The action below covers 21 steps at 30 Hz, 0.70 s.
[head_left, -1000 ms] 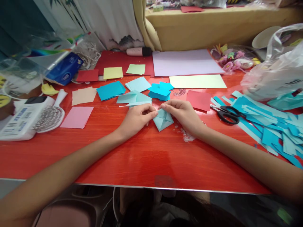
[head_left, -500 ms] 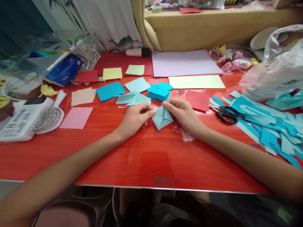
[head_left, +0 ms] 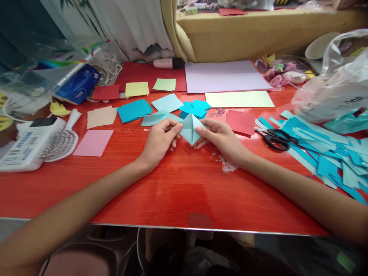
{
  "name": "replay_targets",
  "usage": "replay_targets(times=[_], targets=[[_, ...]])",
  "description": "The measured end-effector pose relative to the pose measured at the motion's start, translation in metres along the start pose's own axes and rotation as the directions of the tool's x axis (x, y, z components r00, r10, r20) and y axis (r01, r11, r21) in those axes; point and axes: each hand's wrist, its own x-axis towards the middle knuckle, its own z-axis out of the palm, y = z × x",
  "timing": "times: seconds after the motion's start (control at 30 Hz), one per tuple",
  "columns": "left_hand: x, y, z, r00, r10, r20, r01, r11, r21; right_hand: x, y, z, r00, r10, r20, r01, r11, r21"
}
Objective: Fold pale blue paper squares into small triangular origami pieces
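Folded paper [head_left: 188, 128], one piece, pale blue, creased down the middle; located between the two hands, near the centre of the surface [head_left: 161, 195]. Whether its lower corner touches the surface cannot be told.

Left hand [head_left: 161, 140]: fingers pinched together on the left corner of the folded paper.

Right hand [head_left: 222, 140]: fingers closed on the right side of the folded paper, thumb on the near face, other fingers beneath.

Directly behind the hands: pale creased sheet [head_left: 152, 119], partly covered by the left hand; light blue squares [head_left: 167, 102]; bright blue pieces [head_left: 195, 109], irregularly piled.

To the left: bright blue squares [head_left: 134, 110], stacked; peach squares [head_left: 101, 116]; pink squares [head_left: 93, 143]; hairbrush [head_left: 59, 145], white, lying beside a white box [head_left: 28, 147].

To the right: red squares [head_left: 240, 122], near the right hand; scissors [head_left: 276, 140], black-handled, against a heap of blue strips [head_left: 330, 153].

At the back: yellow square [head_left: 137, 89]; green square [head_left: 164, 84]; lilac sheet [head_left: 225, 76]; pale green sheet [head_left: 239, 99], just in front of the lilac sheet.

Far right: plastic bag [head_left: 330, 86], whitish, translucent.
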Motion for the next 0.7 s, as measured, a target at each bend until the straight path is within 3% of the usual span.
replay_targets(times=[0.43,0.7], targets=[[0.0004,-0.0008,0.0019,0.986,0.064,0.155,-0.045,0.992,-0.119,0.0034,0.0037,-0.0050,0.999,-0.037,0.013,0.035,0.994,0.100],[0.0033,-0.0047,0.0011,0.991,0.124,0.056,-0.111,0.975,-0.193,0.0019,0.0015,-0.0055,0.998,-0.058,0.001,0.058,0.990,0.126]])
